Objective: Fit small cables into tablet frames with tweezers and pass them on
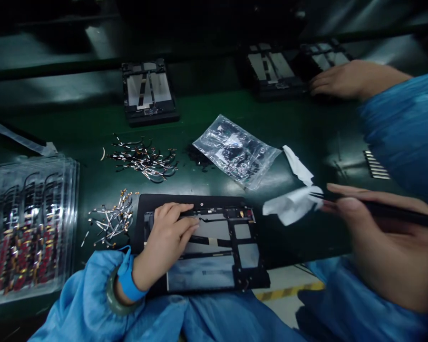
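The tablet frame (214, 247) lies flat at the near edge of the green table (317, 128), right in front of me, its open back facing up. Going from the left: a stack of clear trays (28, 228) holding small parts sits at the far left of the table. Just right of it lie two loose heaps of flex cables (142, 159), one behind the other. My left hand (166, 242) rests on the frame's left half, fingers pressing flat on it, grasping nothing. Behind the frame lies a clear plastic bag (235, 152). Right of the frame lies a crumpled white paper (292, 202). My right hand (381, 242) has its grip clenched around black tweezers (395, 213), tips at the paper. Far right, another person's hand (342, 78) rests on a second frame (271, 69).
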`<state>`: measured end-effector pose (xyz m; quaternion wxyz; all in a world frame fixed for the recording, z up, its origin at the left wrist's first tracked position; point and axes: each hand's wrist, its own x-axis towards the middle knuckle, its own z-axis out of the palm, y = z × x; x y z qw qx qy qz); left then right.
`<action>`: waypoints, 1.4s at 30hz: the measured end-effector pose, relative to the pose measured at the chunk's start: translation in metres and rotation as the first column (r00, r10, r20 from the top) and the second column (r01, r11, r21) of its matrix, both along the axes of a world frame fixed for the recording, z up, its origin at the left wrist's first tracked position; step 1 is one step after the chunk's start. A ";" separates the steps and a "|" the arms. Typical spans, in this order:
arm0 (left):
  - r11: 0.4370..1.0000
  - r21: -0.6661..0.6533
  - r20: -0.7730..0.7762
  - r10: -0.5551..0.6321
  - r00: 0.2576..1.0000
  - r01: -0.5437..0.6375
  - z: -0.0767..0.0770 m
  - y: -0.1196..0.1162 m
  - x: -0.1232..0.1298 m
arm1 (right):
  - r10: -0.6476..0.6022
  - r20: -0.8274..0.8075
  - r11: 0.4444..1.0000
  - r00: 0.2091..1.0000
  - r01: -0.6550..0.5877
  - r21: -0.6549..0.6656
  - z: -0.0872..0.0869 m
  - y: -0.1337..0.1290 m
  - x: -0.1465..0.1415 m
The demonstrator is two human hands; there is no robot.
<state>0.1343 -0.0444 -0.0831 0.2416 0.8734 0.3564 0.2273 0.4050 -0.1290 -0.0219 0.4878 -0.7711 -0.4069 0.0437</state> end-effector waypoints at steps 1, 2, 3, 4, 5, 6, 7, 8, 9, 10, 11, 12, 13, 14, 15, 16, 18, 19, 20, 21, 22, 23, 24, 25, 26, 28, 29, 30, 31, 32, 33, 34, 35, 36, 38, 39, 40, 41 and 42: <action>1.000 0.005 0.000 -0.001 1.000 0.001 0.001 0.000 0.000 | 0.041 -0.016 0.999 0.999 -0.041 0.009 -0.007 0.000 -0.007; 1.000 0.005 -0.001 -0.004 1.000 0.004 0.001 0.001 0.000 | 0.148 -0.072 0.989 0.986 -0.148 0.009 -0.015 0.002 -0.016; 1.000 0.002 -0.003 -0.009 1.000 0.009 0.002 0.001 0.001 | 0.288 -0.156 0.957 0.945 -0.290 0.012 -0.023 0.004 -0.027; 1.000 -0.006 -0.006 -0.016 1.000 0.016 0.003 0.001 0.001 | 0.418 -0.231 0.906 0.878 -0.423 0.033 -0.031 0.007 -0.039; 1.000 -0.016 -0.011 -0.025 1.000 0.025 0.004 0.001 0.000 | 0.512 -0.289 0.852 0.808 -0.521 0.055 -0.039 0.010 -0.051; 0.999 -0.026 -0.017 -0.036 0.999 0.036 0.005 0.002 0.000 | 0.569 -0.315 0.813 0.760 -0.577 0.075 -0.046 0.012 -0.061; 0.998 -0.034 -0.024 -0.048 0.999 0.047 0.006 0.002 0.000 | 0.596 -0.321 0.792 0.736 -0.604 0.086 -0.052 0.015 -0.068; 0.998 -0.039 -0.029 -0.056 0.998 0.055 0.007 0.002 0.000 | 0.604 -0.316 0.786 0.731 -0.613 0.084 -0.057 0.017 -0.074; 0.997 -0.041 -0.034 -0.062 0.997 0.061 0.007 0.002 0.000 | 0.605 -0.300 0.787 0.738 -0.612 0.080 -0.061 0.018 -0.078; 0.997 -0.043 -0.038 -0.067 0.997 0.065 0.008 0.002 -0.001 | 0.601 -0.281 0.790 0.748 -0.609 0.071 -0.064 0.020 -0.079; 0.997 -0.043 -0.038 -0.071 0.997 0.070 0.008 0.002 -0.001 | 0.598 -0.265 0.792 0.756 -0.607 0.056 -0.065 0.021 -0.079; 0.997 -0.041 -0.038 -0.074 0.997 0.072 0.008 0.002 -0.001 | 0.598 -0.251 0.793 0.761 -0.608 0.045 -0.066 0.021 -0.078; 0.997 -0.038 -0.036 -0.074 0.997 0.072 0.008 0.002 0.000 | 0.603 -0.240 0.788 0.761 -0.614 0.036 -0.067 0.022 -0.077; 0.997 -0.035 -0.035 -0.073 0.997 0.072 0.008 0.002 0.000 | 0.607 -0.230 0.786 0.761 -0.618 0.029 -0.067 0.022 -0.076; 0.997 -0.030 -0.034 -0.071 0.997 0.070 0.008 0.002 0.000 | 0.610 -0.220 0.784 0.762 -0.621 0.023 -0.066 0.022 -0.075; 0.997 -0.026 -0.033 -0.069 0.997 0.068 0.008 0.002 0.000 | 0.612 -0.213 0.782 0.762 -0.623 0.015 -0.066 0.022 -0.075; 0.997 -0.023 -0.031 -0.068 0.997 0.067 0.008 0.002 0.000 | 0.609 -0.209 0.783 0.765 -0.622 0.008 -0.065 0.022 -0.075; 0.997 -0.026 -0.030 -0.069 0.997 0.068 0.008 0.002 0.000 | 0.603 -0.214 0.788 0.768 -0.615 0.014 -0.065 0.023 -0.075; 0.997 -0.031 -0.031 -0.070 0.997 0.069 0.008 0.002 0.000 | 0.596 -0.221 0.795 0.772 -0.606 0.027 -0.064 0.024 -0.076; 0.997 -0.036 -0.033 -0.073 0.997 0.072 0.008 0.002 0.000 | 0.589 -0.227 0.802 0.775 -0.596 0.045 -0.063 0.025 -0.077; 0.996 -0.042 -0.035 -0.075 0.997 0.073 0.008 0.002 0.000 | 0.584 -0.231 0.807 0.778 -0.587 0.065 -0.063 0.027 -0.078; 0.996 -0.045 -0.037 -0.074 0.997 0.073 0.008 0.002 0.000 | 0.585 -0.232 0.808 0.777 -0.584 0.083 -0.062 0.029 -0.079; 0.996 -0.045 -0.038 -0.073 0.997 0.071 0.008 0.001 -0.001 | 0.593 -0.229 0.803 0.772 -0.588 0.096 -0.062 0.032 -0.080; 0.997 -0.044 -0.039 -0.070 0.997 0.068 0.007 0.001 -0.001 | 0.605 -0.225 0.794 0.764 -0.598 0.104 -0.062 0.034 -0.081; 0.997 -0.042 -0.039 -0.065 0.997 0.063 0.007 0.001 -0.001 | 0.620 -0.222 0.782 0.752 -0.614 0.104 -0.063 0.037 -0.082; 0.998 -0.041 -0.041 -0.058 0.997 0.057 0.006 0.001 -0.001 | 0.641 -0.217 0.765 0.736 -0.637 0.098 -0.065 0.042 -0.083; 0.997 -0.043 -0.043 -0.059 0.997 0.057 0.005 0.001 -0.001 | 0.646 -0.216 0.760 0.732 -0.643 0.094 -0.066 0.043 -0.083; 0.997 -0.047 -0.044 -0.059 0.997 0.057 0.005 0.001 -0.001 | 0.646 -0.217 0.760 0.732 -0.644 0.093 -0.067 0.044 -0.084; 0.997 -0.049 -0.045 -0.059 0.997 0.057 0.005 0.001 -0.001 | 0.645 -0.218 0.760 0.732 -0.643 0.091 -0.067 0.044 -0.084; 0.997 -0.051 -0.045 -0.059 0.997 0.057 0.004 0.001 -0.001 | 0.644 -0.220 0.762 0.733 -0.642 0.090 -0.068 0.044 -0.084; 0.997 -0.052 -0.043 -0.059 0.997 0.056 0.004 0.001 -0.001 | 0.644 -0.223 0.761 0.732 -0.643 0.086 -0.068 0.043 -0.083; 0.997 -0.051 -0.042 -0.058 0.997 0.056 0.004 0.001 -0.001 | 0.646 -0.225 0.758 0.729 -0.647 0.081 -0.069 0.043 -0.083; 0.997 -0.050 -0.040 -0.056 0.998 0.054 0.004 0.001 -0.001 | 0.648 -0.222 0.756 0.728 -0.650 0.075 -0.069 0.042 -0.083; 0.997 -0.049 -0.038 -0.056 0.998 0.054 0.004 0.001 0.000 | 0.655 -0.214 0.751 0.725 -0.657 0.072 -0.069 0.042 -0.083; 0.997 -0.050 -0.038 -0.055 0.998 0.053 0.004 0.001 0.000 | 0.681 -0.187 0.728 0.708 -0.681 0.072 -0.069 0.043 -0.083; 0.997 -0.051 -0.037 -0.055 0.998 0.053 0.004 0.001 0.000 | 0.695 -0.172 0.715 0.698 -0.695 0.073 -0.069 0.043 -0.083; 0.997 -0.052 -0.036 -0.054 0.998 0.052 0.004 0.001 0.000 | 0.706 -0.165 0.705 0.689 -0.705 0.075 -0.069 0.043 -0.083; 0.997 -0.052 -0.035 -0.053 0.998 0.052 0.004 0.001 0.000 | 0.709 -0.167 0.703 0.686 -0.707 0.078 -0.068 0.043 -0.083; 0.997 -0.050 -0.034 -0.054 0.998 0.052 0.004 0.001 0.000 | 0.703 -0.178 0.708 0.688 -0.701 0.083 -0.068 0.043 -0.083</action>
